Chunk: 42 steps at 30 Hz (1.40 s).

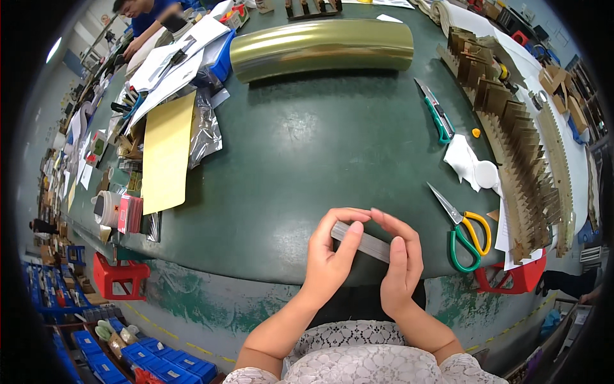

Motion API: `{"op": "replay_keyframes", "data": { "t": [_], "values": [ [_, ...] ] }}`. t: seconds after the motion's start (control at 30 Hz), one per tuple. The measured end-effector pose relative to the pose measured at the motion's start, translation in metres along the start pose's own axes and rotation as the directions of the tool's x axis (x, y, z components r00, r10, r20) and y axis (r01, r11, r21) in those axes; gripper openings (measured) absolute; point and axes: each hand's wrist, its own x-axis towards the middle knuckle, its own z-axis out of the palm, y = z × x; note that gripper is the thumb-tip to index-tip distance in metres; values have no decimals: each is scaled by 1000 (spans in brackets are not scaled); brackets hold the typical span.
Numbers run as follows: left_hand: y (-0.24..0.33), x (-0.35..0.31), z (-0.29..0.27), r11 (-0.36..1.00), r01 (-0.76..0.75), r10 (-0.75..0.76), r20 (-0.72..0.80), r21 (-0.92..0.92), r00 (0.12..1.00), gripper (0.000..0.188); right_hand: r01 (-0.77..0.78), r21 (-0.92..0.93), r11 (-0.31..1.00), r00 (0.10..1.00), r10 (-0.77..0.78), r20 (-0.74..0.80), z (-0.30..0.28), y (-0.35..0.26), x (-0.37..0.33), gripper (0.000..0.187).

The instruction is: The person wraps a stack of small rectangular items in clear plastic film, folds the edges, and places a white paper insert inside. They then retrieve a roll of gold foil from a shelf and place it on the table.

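Note:
At the near edge of the green table, a small grey stack of thin strips (372, 246) lies slantwise between my two hands. My left hand (327, 259) grips its left end, the thumb laid over the top and the fingers curving round the far side. Around the right end my right hand (401, 272) is curled, thumb up and fingertips meeting those of the left. What the strips are made of I cannot tell. Closest to my right hand are scissors (462, 232) with one green and one yellow handle.
A shiny gold-green roll (323, 50) lies across the back. On the right are a utility knife (438, 112), crumpled white cloth (462, 160) and a long toothed metal rack (511, 141). A yellow sheet (167, 153) and papers lie left. Another person (144, 19) works at far left.

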Motion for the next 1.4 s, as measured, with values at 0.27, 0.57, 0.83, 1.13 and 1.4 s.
{"op": "replay_keyframes", "data": {
  "t": [0.27,0.57,0.83,1.13,1.4],
  "values": [
    [0,-2,2,1000,-17,18,23,-23,1000,34,95,30,995,995,-94,-22,-2,8,1,34],
    [-2,-6,9,1000,-5,6,-104,3,995,29,49,68,997,998,-47,-28,3,9,-3,42],
    [-13,-9,6,999,-34,32,-82,-14,996,28,199,-417,887,933,-41,356,-48,-2,12,67],
    [13,-7,-38,889,-272,207,206,368,956,43,280,-403,871,916,-116,385,-47,2,15,33],
    [9,15,-58,935,-138,-16,426,328,905,33,1,-243,970,929,89,359,-59,5,13,33]
  ]
}}
